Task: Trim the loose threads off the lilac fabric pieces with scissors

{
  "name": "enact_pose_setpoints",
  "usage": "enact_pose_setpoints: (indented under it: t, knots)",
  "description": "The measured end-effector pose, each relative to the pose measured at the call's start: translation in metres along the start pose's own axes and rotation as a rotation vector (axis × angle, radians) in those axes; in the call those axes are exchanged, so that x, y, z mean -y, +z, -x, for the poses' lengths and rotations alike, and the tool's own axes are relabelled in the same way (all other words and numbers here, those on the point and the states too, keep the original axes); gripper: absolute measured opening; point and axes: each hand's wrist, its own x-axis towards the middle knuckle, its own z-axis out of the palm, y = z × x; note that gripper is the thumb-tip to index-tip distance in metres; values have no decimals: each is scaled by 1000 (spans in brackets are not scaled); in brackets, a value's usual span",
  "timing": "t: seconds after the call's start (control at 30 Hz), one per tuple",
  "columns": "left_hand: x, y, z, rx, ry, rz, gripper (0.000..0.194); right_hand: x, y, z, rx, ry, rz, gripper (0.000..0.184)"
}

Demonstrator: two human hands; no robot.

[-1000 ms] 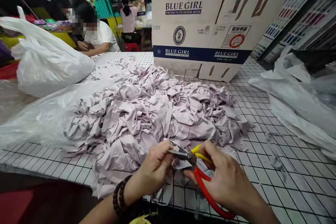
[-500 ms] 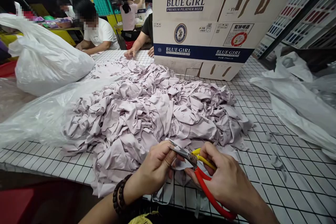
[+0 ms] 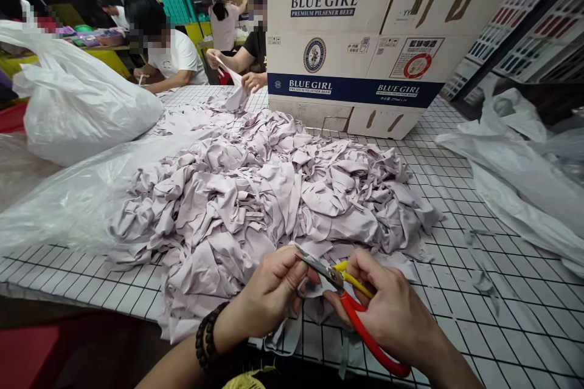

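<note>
My right hand (image 3: 392,310) grips a pair of scissors (image 3: 351,304) with one red and one yellow handle, blades pointing left. My left hand (image 3: 271,292), a bead bracelet on its wrist, pinches a small piece of pale lilac cloth (image 3: 314,289) right at the blades. Both hands hover over the near edge of the white grid-patterned table (image 3: 479,328). Just beyond them lies a big heap of crumpled pale lilac cloth pieces (image 3: 264,194).
A large Blue Girl cardboard box (image 3: 365,48) stands behind the heap. A full white plastic bag (image 3: 77,109) sits at the left, loose clear plastic (image 3: 511,176) at the right. Across the table a person in black (image 3: 255,48) lifts a cloth piece; a person in white (image 3: 168,61) sits beside.
My hands and scissors have barely shifted, the blades slightly more closed on the cloth. The person in black has come to the far table edge and lifted a cloth piece.
</note>
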Motion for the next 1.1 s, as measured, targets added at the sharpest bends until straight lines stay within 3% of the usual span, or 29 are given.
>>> enact_pose_setpoints:
  t: [0.2, 0.37, 0.43, 0.57, 0.67, 0.8, 0.9, 1.0, 1.1]
  knots:
    - [-1, -1, 1, -2, -55, 7, 38, -9, 5, -3, 38, 56, -140, 40]
    - [0, 0, -1, -14, -70, 43, 39, -30, 8, -8, 33, 247, -736, 40]
    - [2, 1, -1, -3, -80, 74, 39, -40, 14, -7, 8, 270, -836, 39]
    - [6, 1, 6, 9, -84, 118, 37, -60, 42, 2, 24, 297, -678, 48]
    - [9, -5, 21, 49, -92, -3, 40, -77, 61, 14, -2, 333, -477, 39]
    - [13, -16, 45, 297, -158, -410, 37, -93, 61, 31, -29, 384, -396, 29]
    - [12, -23, 55, 408, -261, -579, 29, -95, 55, 36, -148, 443, -412, 32]
    - [8, -30, 53, 290, -259, -545, 31, -91, 59, 33, -244, 438, -455, 40]
    - [2, -38, 44, 1, -140, -430, 30, -84, 71, 26, -243, 405, -492, 43]
